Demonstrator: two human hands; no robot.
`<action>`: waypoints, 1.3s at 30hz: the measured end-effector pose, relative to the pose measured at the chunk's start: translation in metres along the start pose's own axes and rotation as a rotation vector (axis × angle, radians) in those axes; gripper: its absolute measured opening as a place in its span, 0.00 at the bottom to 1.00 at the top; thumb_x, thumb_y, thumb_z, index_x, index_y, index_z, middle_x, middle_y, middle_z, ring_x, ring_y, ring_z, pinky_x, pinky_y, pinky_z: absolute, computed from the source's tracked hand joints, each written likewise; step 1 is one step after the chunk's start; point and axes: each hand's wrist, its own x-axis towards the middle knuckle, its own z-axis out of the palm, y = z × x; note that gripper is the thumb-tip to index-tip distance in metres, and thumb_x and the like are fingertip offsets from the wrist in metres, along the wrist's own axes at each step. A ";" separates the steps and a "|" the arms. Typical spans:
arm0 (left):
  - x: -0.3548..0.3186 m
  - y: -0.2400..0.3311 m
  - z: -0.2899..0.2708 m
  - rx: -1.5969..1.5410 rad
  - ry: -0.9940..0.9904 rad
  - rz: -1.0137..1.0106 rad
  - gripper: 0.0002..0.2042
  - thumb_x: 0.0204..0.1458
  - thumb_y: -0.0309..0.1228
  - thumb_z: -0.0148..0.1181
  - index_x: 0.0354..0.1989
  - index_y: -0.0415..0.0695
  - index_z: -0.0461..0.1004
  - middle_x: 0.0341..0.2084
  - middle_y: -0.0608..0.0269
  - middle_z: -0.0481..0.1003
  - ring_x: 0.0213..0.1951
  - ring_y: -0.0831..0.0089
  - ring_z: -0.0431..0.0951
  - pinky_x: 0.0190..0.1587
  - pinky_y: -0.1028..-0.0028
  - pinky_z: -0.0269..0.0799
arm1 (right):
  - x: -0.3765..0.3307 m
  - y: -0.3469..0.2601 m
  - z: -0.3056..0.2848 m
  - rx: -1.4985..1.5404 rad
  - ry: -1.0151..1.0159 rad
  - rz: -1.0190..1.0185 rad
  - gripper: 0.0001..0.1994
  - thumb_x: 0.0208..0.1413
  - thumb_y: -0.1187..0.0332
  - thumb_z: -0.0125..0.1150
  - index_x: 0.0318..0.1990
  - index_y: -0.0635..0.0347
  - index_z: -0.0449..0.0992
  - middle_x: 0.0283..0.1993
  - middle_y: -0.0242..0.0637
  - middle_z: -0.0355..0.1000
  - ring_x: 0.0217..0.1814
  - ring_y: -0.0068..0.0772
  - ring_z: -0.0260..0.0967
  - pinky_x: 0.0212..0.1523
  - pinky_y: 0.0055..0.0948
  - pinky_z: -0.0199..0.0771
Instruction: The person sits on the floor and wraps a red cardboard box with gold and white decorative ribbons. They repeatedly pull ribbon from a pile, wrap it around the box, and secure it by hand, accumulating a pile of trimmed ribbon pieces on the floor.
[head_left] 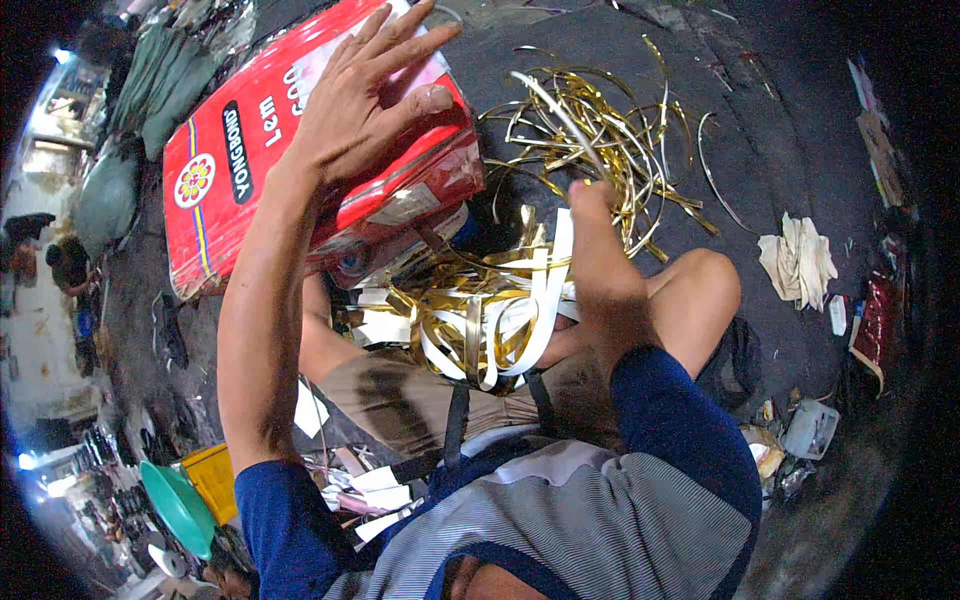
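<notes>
My left hand (365,95) lies flat, fingers spread, on top of a large red carton (250,150) with white and black markings, tilted up in front of me. My right hand (592,215) reaches forward into a tangle of shiny gold strips (600,130) on the dark floor, fingers closed around some of them. More gold and white strips (490,320) are heaped in my lap between my bare knees. Under the carton's lower edge lie further strips and printed packs, partly hidden.
A crumpled pale cloth (797,258) lies on the floor at right, with small boxes and scraps (810,425) beyond my right knee. A green funnel-shaped bowl (178,505) and a yellow container (215,480) sit at lower left. Grey-green sacks (160,70) are stacked at upper left.
</notes>
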 end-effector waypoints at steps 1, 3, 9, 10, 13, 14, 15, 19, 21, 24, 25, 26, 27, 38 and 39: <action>0.000 -0.008 0.005 0.033 0.026 0.043 0.37 0.59 0.64 0.48 0.71 0.53 0.65 0.76 0.54 0.52 0.77 0.44 0.43 0.76 0.49 0.41 | -0.017 0.013 0.006 0.114 -0.053 0.033 0.17 0.63 0.56 0.52 0.32 0.63 0.72 0.33 0.47 0.77 0.23 0.37 0.72 0.17 0.32 0.68; -0.013 -0.004 0.021 0.172 0.232 0.120 0.33 0.60 0.57 0.52 0.71 0.54 0.66 0.72 0.55 0.61 0.75 0.48 0.51 0.75 0.53 0.48 | -0.063 0.053 0.013 -0.324 -0.334 -0.153 0.16 0.64 0.60 0.52 0.27 0.61 0.71 0.25 0.46 0.76 0.12 0.37 0.66 0.07 0.31 0.56; -0.101 0.077 0.061 0.039 0.441 0.352 0.20 0.40 0.26 0.69 0.46 0.42 0.80 0.35 0.56 0.77 0.35 0.60 0.78 0.35 0.64 0.76 | -0.135 0.116 -0.041 -1.825 -1.340 -0.911 0.17 0.56 0.57 0.61 0.49 0.53 0.81 0.46 0.50 0.81 0.48 0.48 0.78 0.49 0.41 0.76; -0.120 0.087 0.076 -0.049 0.406 0.282 0.18 0.39 0.26 0.69 0.43 0.42 0.81 0.30 0.57 0.74 0.33 0.61 0.77 0.34 0.65 0.74 | -0.154 0.112 -0.055 -1.828 -1.344 -0.942 0.18 0.55 0.59 0.63 0.51 0.53 0.80 0.48 0.50 0.80 0.49 0.48 0.78 0.50 0.42 0.76; -0.180 0.079 0.151 -0.267 0.330 -0.131 0.09 0.47 0.22 0.62 0.37 0.37 0.78 0.31 0.49 0.75 0.33 0.52 0.77 0.39 0.61 0.74 | -0.229 0.097 -0.101 -1.945 -1.213 -1.051 0.20 0.52 0.64 0.64 0.53 0.55 0.79 0.51 0.50 0.76 0.54 0.51 0.75 0.53 0.46 0.78; -0.189 0.082 0.165 -0.404 0.212 -0.378 0.08 0.49 0.23 0.61 0.37 0.37 0.78 0.32 0.49 0.77 0.35 0.51 0.79 0.41 0.62 0.75 | -0.234 0.098 -0.118 -1.899 -1.096 -1.193 0.19 0.51 0.66 0.64 0.53 0.56 0.80 0.52 0.50 0.74 0.56 0.52 0.73 0.53 0.47 0.79; -0.196 0.078 0.182 -0.443 0.143 -0.480 0.08 0.50 0.26 0.63 0.37 0.37 0.79 0.33 0.48 0.78 0.37 0.51 0.80 0.42 0.61 0.76 | -0.235 0.103 -0.125 -1.889 -1.050 -1.292 0.17 0.52 0.71 0.62 0.51 0.58 0.80 0.53 0.50 0.70 0.59 0.54 0.70 0.52 0.49 0.80; -0.229 0.069 0.220 -0.105 -0.356 -0.817 0.14 0.50 0.39 0.70 0.37 0.40 0.82 0.33 0.46 0.82 0.36 0.51 0.83 0.42 0.58 0.78 | -0.240 0.105 -0.133 -1.889 -1.029 -1.351 0.16 0.52 0.73 0.61 0.50 0.58 0.79 0.55 0.49 0.69 0.60 0.53 0.69 0.54 0.48 0.78; -0.242 0.070 0.235 -0.051 -0.434 -0.818 0.21 0.45 0.47 0.73 0.38 0.41 0.82 0.33 0.44 0.82 0.39 0.51 0.84 0.42 0.57 0.79 | -0.251 0.098 -0.134 -1.718 -1.181 -1.467 0.16 0.51 0.70 0.64 0.49 0.53 0.81 0.55 0.48 0.71 0.61 0.53 0.69 0.54 0.51 0.78; -0.247 0.077 0.248 -0.020 -0.509 -0.782 0.32 0.38 0.57 0.76 0.39 0.39 0.82 0.35 0.44 0.83 0.41 0.50 0.84 0.45 0.55 0.79 | -0.261 0.099 -0.135 -1.784 -1.392 -1.617 0.17 0.50 0.65 0.66 0.50 0.47 0.83 0.60 0.42 0.71 0.66 0.48 0.65 0.58 0.52 0.69; -0.243 0.083 0.246 -0.053 -0.528 -0.818 0.33 0.37 0.58 0.76 0.40 0.39 0.81 0.36 0.44 0.83 0.41 0.49 0.84 0.45 0.55 0.79 | -0.246 0.111 -0.141 -1.759 -1.371 -1.753 0.16 0.51 0.65 0.65 0.49 0.50 0.83 0.61 0.41 0.71 0.66 0.47 0.66 0.59 0.52 0.69; -0.243 0.088 0.245 -0.087 -0.548 -0.858 0.35 0.36 0.58 0.77 0.41 0.38 0.80 0.37 0.44 0.83 0.42 0.49 0.84 0.46 0.54 0.79 | -0.236 0.121 -0.145 -1.731 -1.352 -1.889 0.15 0.52 0.65 0.64 0.48 0.52 0.83 0.62 0.41 0.71 0.66 0.46 0.66 0.59 0.53 0.68; -0.262 0.077 0.268 -0.043 -0.490 -0.883 0.37 0.36 0.57 0.77 0.46 0.38 0.77 0.39 0.44 0.82 0.42 0.47 0.84 0.46 0.54 0.79 | -0.247 0.119 -0.143 -1.794 -1.417 -1.773 0.14 0.53 0.65 0.63 0.47 0.54 0.83 0.61 0.41 0.72 0.67 0.45 0.66 0.61 0.52 0.67; -0.271 0.094 0.177 -1.025 0.167 -0.645 0.22 0.52 0.17 0.65 0.57 0.41 0.74 0.35 0.69 0.79 0.32 0.84 0.74 0.36 0.79 0.72 | -0.401 -0.088 -0.131 -1.302 -2.009 -1.231 0.13 0.63 0.62 0.61 0.37 0.63 0.83 0.31 0.47 0.72 0.39 0.47 0.71 0.42 0.42 0.72; -0.265 0.096 0.146 -1.083 0.229 -0.665 0.22 0.50 0.16 0.65 0.56 0.42 0.74 0.36 0.70 0.78 0.34 0.84 0.74 0.38 0.79 0.71 | -0.412 -0.109 -0.128 -0.949 -1.961 -1.479 0.15 0.61 0.62 0.57 0.28 0.63 0.79 0.24 0.53 0.70 0.28 0.55 0.70 0.33 0.49 0.71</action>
